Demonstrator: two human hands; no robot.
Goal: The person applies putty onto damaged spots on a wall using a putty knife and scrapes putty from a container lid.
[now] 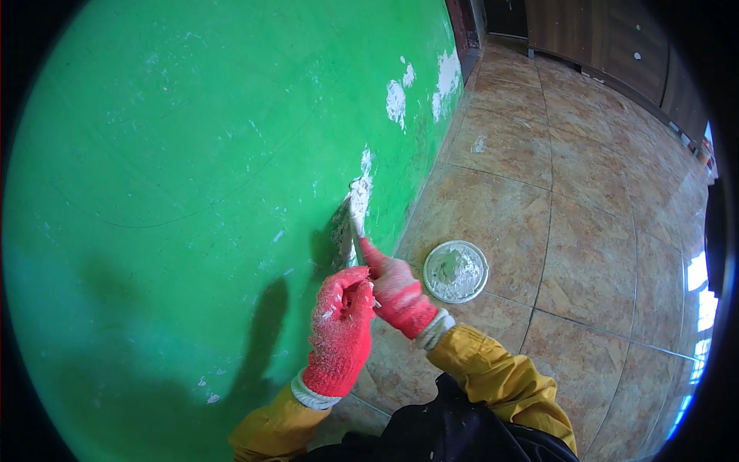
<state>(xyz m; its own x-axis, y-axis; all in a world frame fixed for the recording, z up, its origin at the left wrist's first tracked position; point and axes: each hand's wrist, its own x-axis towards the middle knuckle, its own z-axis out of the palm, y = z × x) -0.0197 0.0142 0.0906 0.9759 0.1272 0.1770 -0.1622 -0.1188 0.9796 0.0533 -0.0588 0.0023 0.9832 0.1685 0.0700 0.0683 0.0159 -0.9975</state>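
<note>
My right hand (399,291), in a red work glove dusted white, grips a putty knife (359,231) with its index finger stretched along the tool. White putty (359,194) covers the blade, which is at the green wall (200,154) over a whitened patch. Just left of it, my left hand (339,333), also in a red glove, is closed with curled fingers close against the right hand. What those fingers hold, if anything, is hidden. A round white tub (485,279) with white putty inside stands on the floor to the right of my hands.
Farther along the wall are white patches (396,102). Brown marbled tiles (504,200) make up the floor. A dark wooden cabinet (596,42) stands at the far right, and a dark door frame (462,27) ends the wall.
</note>
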